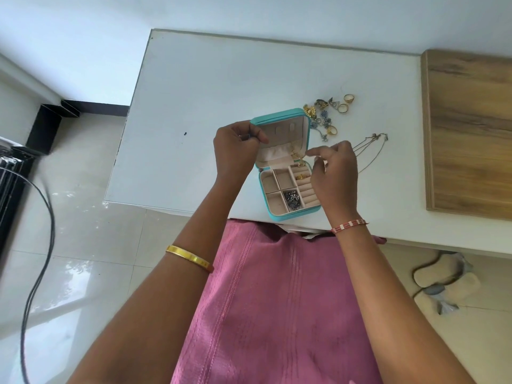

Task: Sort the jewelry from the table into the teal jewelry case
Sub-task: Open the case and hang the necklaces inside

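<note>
The teal jewelry case (pixel 288 214) sits open near the front edge of the white table (pixel 194 92), lid propped up toward the far side. Inside the base, a dark tangle of chain (pixel 293 199) fills one of the small square compartments, and a gold ring (pixel 301 177) is tucked in the ring rolls on the right. A gold necklace (pixel 296 155) hangs against the inside of the lid.

The left hand (pixel 235 146) grips the lid's left edge, fingers curled around it, thumb on the inner lining. The right hand (pixel 333 167) hovers over the case's right side with thumb and forefinger pinched together right by that gold necklace; whether they actually have hold of it is too small to tell.

Just beyond the case to the right lies a loose pile of jewelry (pixel 327 115): gold rings, blue flower pieces. Thin chains (pixel 371 151) trail out past the right hand. A wooden board (pixel 471 128) lies at the table's right end.
</note>
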The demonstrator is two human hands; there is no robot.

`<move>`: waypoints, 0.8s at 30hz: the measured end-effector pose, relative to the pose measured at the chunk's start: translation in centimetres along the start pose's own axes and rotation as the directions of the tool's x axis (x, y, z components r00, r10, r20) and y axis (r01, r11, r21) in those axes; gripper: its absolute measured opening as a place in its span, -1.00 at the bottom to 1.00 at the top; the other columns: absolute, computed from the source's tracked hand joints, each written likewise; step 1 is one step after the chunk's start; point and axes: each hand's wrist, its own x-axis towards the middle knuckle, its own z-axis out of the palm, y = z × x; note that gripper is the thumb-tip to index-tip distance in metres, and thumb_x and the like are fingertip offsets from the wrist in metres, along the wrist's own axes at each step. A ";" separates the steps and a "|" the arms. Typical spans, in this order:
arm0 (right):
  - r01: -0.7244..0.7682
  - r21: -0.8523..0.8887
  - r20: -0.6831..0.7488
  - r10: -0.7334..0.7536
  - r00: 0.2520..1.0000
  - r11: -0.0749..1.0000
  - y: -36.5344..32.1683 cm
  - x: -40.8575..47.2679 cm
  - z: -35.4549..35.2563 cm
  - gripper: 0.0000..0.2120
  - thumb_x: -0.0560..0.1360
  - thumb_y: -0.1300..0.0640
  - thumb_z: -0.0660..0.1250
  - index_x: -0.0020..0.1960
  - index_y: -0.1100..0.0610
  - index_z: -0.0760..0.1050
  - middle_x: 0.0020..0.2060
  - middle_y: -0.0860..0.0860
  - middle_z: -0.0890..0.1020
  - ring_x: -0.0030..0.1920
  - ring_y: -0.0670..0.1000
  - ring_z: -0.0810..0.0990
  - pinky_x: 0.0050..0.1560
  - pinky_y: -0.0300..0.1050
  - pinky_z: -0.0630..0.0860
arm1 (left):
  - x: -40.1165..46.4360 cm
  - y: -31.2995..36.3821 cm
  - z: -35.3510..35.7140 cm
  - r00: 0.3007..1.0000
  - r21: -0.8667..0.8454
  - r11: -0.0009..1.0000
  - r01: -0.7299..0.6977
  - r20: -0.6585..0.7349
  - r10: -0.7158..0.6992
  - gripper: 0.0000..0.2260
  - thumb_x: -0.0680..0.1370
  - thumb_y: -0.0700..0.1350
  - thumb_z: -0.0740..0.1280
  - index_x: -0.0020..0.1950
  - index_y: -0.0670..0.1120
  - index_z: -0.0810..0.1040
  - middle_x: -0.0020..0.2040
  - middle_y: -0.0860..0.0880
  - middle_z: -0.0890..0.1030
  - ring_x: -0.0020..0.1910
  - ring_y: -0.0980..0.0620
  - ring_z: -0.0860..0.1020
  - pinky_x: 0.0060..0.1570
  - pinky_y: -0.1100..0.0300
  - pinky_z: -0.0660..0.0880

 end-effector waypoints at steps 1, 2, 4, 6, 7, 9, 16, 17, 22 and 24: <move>-0.043 0.094 -0.028 0.046 0.999 0.995 0.0 0.2 -0.1 -0.75 0.49 0.34 0.22 0.08 0.19 0.59 -0.11 0.08 0.42 -0.07 0.06 0.49 -0.18 -0.41 0.31 | 0.0 0.0 0.0 1.000 0.001 1.000 -0.001 0.009 0.001 -0.65 0.25 -0.34 0.16 -0.55 0.07 0.52 -0.51 0.18 0.55 -0.35 0.07 0.46 -0.28 0.24 0.34; -0.093 0.174 -0.039 0.102 0.994 0.980 0.1 0.4 -0.3 -0.77 0.49 0.33 0.24 0.08 0.19 0.58 -0.09 0.09 0.47 -0.12 0.01 0.49 -0.22 -0.50 0.31 | 0.0 0.0 -0.1 1.000 0.003 1.000 0.000 0.016 0.000 -0.63 0.28 -0.38 0.17 -0.52 0.06 0.52 -0.51 0.19 0.55 -0.36 0.11 0.47 -0.28 0.25 0.34; -0.188 0.269 -0.011 0.199 0.980 0.944 0.3 1.0 -0.3 -0.78 0.49 0.30 0.27 0.09 0.18 0.57 -0.07 0.10 0.57 -0.15 -0.05 0.49 -0.23 -0.57 0.33 | 0.0 0.0 -0.1 1.000 0.000 1.000 -0.004 0.026 0.004 -0.60 0.32 -0.43 0.16 -0.47 0.04 0.53 -0.49 0.21 0.56 -0.36 0.20 0.50 -0.28 0.29 0.37; -0.243 0.305 0.064 0.235 0.970 0.921 0.6 1.5 -0.2 -0.79 0.49 0.27 0.30 0.11 0.20 0.57 -0.05 0.10 0.63 -0.12 -0.07 0.52 -0.13 -0.43 0.41 | -0.1 0.0 -0.2 0.999 -0.014 1.000 -0.010 0.039 0.010 -0.60 0.33 -0.44 0.16 -0.45 0.03 0.54 -0.48 0.22 0.57 -0.36 0.29 0.51 -0.29 0.37 0.38; -0.253 0.310 0.101 0.233 0.967 0.916 0.6 1.5 -0.1 -0.79 0.48 0.26 0.31 0.11 0.22 0.57 -0.04 0.12 0.64 -0.11 -0.07 0.53 -0.08 -0.33 0.45 | -0.2 0.1 -0.2 0.999 -0.023 1.000 -0.015 0.045 0.016 -0.60 0.34 -0.44 0.16 -0.44 0.03 0.54 -0.47 0.22 0.58 -0.36 0.31 0.51 -0.30 0.41 0.38; -0.257 0.311 0.147 0.221 0.964 0.915 0.6 1.5 0.2 -0.77 0.47 0.25 0.34 0.11 0.25 0.57 -0.04 0.14 0.65 -0.11 -0.06 0.54 -0.04 -0.24 0.47 | -0.3 0.1 -0.2 0.998 -0.045 0.999 -0.029 0.054 0.032 -0.60 0.33 -0.43 0.16 -0.44 0.04 0.55 -0.45 0.22 0.59 -0.33 0.31 0.52 -0.28 0.43 0.39; -0.242 0.308 0.105 0.220 0.970 0.920 0.7 1.6 1.1 -0.77 0.47 0.24 0.35 0.10 0.27 0.57 -0.05 0.14 0.66 -0.14 -0.08 0.54 -0.25 -0.52 0.38 | -0.5 -0.8 0.0 0.995 -0.107 0.992 -0.072 0.064 0.079 -0.59 0.42 -0.46 0.19 -0.35 0.02 0.57 -0.31 0.20 0.64 -0.08 0.15 0.60 -0.08 0.34 0.47; -0.240 0.306 0.105 0.218 0.970 0.921 0.7 1.5 1.1 -0.77 0.47 0.24 0.35 0.11 0.28 0.57 -0.05 0.14 0.66 -0.13 -0.08 0.54 -0.29 -0.56 0.35 | -0.6 -0.8 0.0 0.994 -0.118 0.990 -0.076 0.064 0.084 -0.60 0.42 -0.46 0.20 -0.34 0.01 0.57 -0.25 0.18 0.65 -0.02 0.10 0.60 -0.06 0.34 0.47; -0.229 0.297 0.102 0.207 0.973 0.927 0.7 0.8 0.6 -0.77 0.46 0.23 0.37 0.11 0.27 0.57 -0.07 0.14 0.66 -0.14 -0.08 0.53 -0.31 -0.60 0.33 | -1.7 -0.4 0.1 0.996 -0.136 0.989 -0.062 0.062 0.071 -0.71 0.45 -0.45 0.22 -0.19 -0.11 0.61 0.17 -0.13 0.60 0.28 0.03 0.49 0.13 0.36 0.46; -0.228 0.289 0.100 0.207 0.973 0.930 0.7 0.5 0.3 -0.77 0.46 0.24 0.36 0.11 0.26 0.57 -0.06 0.14 0.66 -0.14 -0.08 0.54 -0.24 -0.55 0.37 | -2.3 0.0 -0.1 0.997 -0.115 0.992 -0.047 0.057 0.054 -0.72 0.45 -0.42 0.25 -0.17 -0.07 0.62 0.27 -0.15 0.54 0.31 0.11 0.44 0.20 0.34 0.41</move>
